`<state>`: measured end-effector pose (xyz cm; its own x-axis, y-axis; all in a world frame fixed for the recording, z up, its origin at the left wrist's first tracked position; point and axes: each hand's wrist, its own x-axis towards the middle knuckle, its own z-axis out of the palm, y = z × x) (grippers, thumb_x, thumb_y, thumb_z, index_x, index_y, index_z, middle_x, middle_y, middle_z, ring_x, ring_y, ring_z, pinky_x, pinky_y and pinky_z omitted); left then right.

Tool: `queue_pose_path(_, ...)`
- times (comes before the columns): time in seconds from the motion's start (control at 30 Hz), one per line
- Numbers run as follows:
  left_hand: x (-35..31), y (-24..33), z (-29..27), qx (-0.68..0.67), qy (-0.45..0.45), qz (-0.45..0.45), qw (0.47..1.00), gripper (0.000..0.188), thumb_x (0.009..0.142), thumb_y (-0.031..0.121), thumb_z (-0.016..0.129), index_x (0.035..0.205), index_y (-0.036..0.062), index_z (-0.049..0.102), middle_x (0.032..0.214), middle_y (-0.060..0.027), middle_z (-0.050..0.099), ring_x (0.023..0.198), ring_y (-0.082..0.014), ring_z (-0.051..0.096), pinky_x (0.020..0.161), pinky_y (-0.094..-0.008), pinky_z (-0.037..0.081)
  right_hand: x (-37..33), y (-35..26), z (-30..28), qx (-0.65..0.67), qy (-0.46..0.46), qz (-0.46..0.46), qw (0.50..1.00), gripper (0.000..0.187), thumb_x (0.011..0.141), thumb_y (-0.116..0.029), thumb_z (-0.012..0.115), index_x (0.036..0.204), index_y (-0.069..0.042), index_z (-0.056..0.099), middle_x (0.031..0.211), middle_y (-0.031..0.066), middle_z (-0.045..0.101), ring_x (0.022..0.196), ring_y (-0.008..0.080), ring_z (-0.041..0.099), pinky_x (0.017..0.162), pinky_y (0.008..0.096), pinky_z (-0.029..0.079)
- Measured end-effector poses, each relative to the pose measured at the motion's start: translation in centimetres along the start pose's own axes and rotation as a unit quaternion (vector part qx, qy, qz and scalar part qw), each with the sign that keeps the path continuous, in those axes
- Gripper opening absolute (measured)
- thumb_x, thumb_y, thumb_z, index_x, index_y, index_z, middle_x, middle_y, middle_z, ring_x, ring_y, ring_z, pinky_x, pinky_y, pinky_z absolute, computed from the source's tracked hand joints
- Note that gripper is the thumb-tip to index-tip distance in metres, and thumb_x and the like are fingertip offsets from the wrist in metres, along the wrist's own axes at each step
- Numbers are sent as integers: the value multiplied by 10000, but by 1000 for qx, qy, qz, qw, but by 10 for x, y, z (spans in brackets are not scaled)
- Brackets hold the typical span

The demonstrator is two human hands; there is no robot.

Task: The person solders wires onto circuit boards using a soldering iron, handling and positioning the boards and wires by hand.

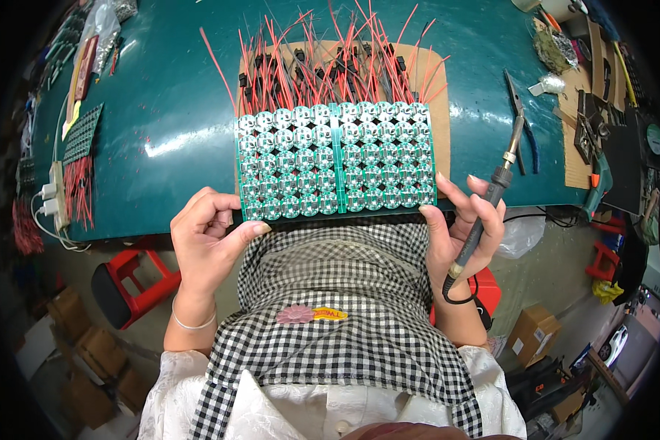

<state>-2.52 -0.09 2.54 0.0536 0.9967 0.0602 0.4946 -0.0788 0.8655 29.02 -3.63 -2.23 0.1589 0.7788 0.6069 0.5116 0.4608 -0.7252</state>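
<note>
A green circuit board panel (338,165) with rows of round silver boards lies at the table's near edge. My left hand (207,229) is closed at its near left corner, thumb over the edge and fingers curled. At the near right corner, my right hand (456,229) touches the panel with thumb and a fingertip. That same hand also holds a soldering iron (482,220), its handle resting across the fingers and its metal tip pointing away over the table. Red and black wires (323,70) with black connectors fan out beyond the panel's far edge.
Brown cardboard (441,139) lies under the panel on the green table (176,88). Pliers (515,99) lie to the right. Another wired panel (83,136) and a white power strip (57,194) are at left. A red stool (150,282) stands below.
</note>
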Motion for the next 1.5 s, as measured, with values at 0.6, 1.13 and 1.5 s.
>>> queue_pose_path(0.6,-1,-10,1,-76,-14,-31,997,340,673,98,945,870,1,685,776,64,422,625,-23,287,512,-210,200,-5,-4,2,70,16,44,996,671,814,131,751,1353,-45,392,1338,227,421,1089,401,694,790,323,674)
queue_pose_path(1.13,5,-1,2,-49,-67,-112,990,352,698,-11,898,855,42,587,774,88,397,672,-22,274,567,-198,220,-11,-2,-3,65,3,48,997,641,836,158,703,1356,-44,387,1340,228,420,1083,412,695,784,330,671)
queue_pose_path(1.5,8,-3,3,19,-66,-116,991,365,647,12,925,783,10,587,738,58,394,636,-42,290,526,-218,241,-8,-2,-6,48,-16,52,997,635,833,166,697,1345,-54,391,1331,229,413,1061,410,704,788,351,673)
